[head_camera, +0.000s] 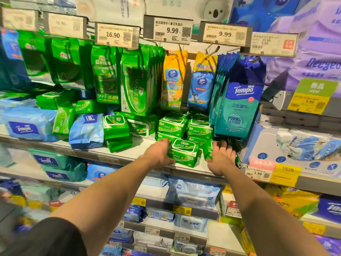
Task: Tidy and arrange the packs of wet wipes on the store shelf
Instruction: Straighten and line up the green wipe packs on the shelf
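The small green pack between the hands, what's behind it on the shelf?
Behind the green pack sit stacked green packs of the same kind, two columns. Anything deeper is hidden by them and the hanging teal bags.

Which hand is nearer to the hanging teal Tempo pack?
Right. The right hand reaches in just below the hanging teal Tempo pack, fingertips under its bottom edge. The left hand is further left, on the front green wipes pack.
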`<action>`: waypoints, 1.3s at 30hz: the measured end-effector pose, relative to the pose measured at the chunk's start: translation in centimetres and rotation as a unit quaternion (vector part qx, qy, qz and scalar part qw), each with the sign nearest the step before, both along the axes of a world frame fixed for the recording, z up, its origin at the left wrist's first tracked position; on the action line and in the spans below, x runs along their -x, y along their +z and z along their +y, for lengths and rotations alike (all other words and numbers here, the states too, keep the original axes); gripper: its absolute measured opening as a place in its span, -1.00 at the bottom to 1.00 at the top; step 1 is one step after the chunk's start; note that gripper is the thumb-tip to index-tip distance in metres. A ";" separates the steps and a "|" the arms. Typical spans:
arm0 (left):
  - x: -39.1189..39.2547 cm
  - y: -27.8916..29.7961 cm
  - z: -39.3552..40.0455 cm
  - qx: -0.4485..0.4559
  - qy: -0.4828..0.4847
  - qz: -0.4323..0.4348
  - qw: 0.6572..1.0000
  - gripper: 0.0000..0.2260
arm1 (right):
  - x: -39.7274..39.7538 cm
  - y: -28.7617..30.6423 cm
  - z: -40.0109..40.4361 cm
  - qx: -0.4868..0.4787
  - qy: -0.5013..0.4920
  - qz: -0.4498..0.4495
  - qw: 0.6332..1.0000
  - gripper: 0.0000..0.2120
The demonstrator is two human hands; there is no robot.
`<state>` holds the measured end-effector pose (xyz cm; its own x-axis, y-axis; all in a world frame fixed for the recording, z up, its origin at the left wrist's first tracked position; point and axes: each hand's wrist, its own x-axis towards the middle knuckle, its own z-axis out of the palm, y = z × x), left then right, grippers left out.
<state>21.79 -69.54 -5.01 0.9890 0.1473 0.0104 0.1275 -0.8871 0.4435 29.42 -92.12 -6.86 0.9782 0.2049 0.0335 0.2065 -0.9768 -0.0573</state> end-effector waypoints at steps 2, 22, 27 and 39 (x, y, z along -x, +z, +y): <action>0.4 0.0 0.3 -0.012 0.007 0.004 1.000 -0.41 | 0.1 -0.1 0.0 -0.001 0.004 -0.001 1.000 -0.26; 0.7 -1.5 6.9 -0.027 -0.049 -0.079 0.995 -0.56 | 7.7 0.7 12.5 -0.170 -0.111 -0.139 0.969 -0.30; 1.0 -3.7 7.7 -0.040 -0.056 -0.110 0.992 -0.51 | 7.4 -1.4 15.5 -0.109 -0.175 -0.103 0.973 -0.10; -0.8 -1.7 7.0 -0.061 -0.054 -0.104 0.991 -0.63 | 6.7 -1.1 12.3 -0.193 -0.096 -0.124 0.969 -0.25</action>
<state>22.56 -62.49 -6.69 0.9734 0.0260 0.2278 -0.0543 -0.9392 0.3389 22.72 -79.80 -8.00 0.9494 -0.0551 0.3091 0.0763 -0.9145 -0.3974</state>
